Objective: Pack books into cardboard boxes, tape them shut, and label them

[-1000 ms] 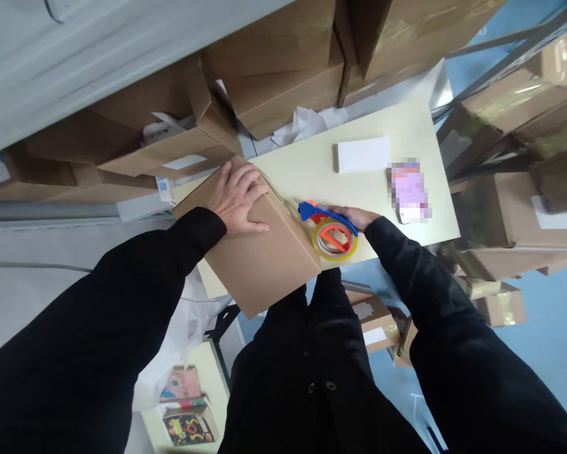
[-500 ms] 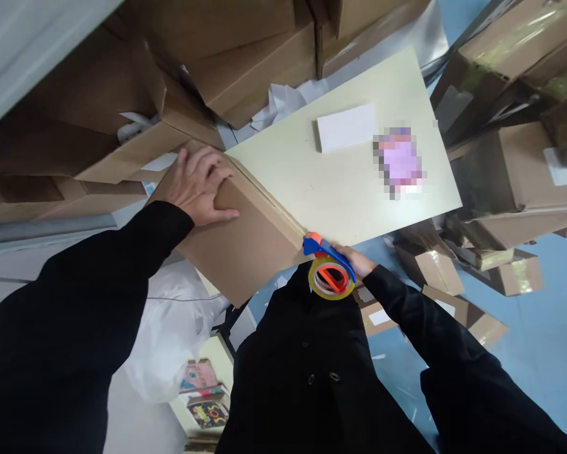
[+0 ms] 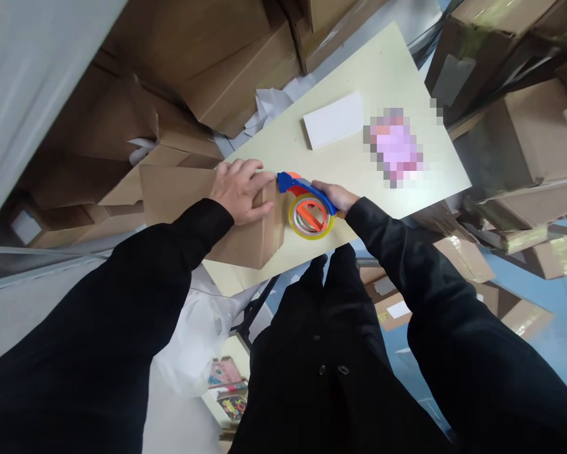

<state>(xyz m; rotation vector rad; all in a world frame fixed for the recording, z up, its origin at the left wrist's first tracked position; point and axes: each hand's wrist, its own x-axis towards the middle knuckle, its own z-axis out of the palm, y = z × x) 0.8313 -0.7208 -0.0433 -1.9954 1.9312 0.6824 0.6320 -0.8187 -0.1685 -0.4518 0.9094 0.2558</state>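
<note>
Cardboard box (image 3: 183, 192) sits on the table (image 3: 418, 189), L part; its narrow side faces R, long axis approx L–R, tho' foreshortening makes that a judgement. Left hand (image 3: 243, 192) lies on its top near the R edge, fingers a bit spread, thumb apart, gripping nothing visible. Progress, prob: box looks shut on the faces in view, taping partway at most; can't tell if any strip is on the R side, so sealing there may be left. Just R of box, above table: tape dispenser (image 3: 328, 200), blue head pointing L at the box's edge; touching or just apart, can't tell. Its long axis slants from the head, far L, down to the handle, near R, w/ the tape roll (image 3: 329, 225) below. Right hand (image 3: 340, 198) is wrapped round the handle. Farther R, on table: white carton (image 3: 334, 120), then a pixelated pink item (image 3: 397, 148).
</note>
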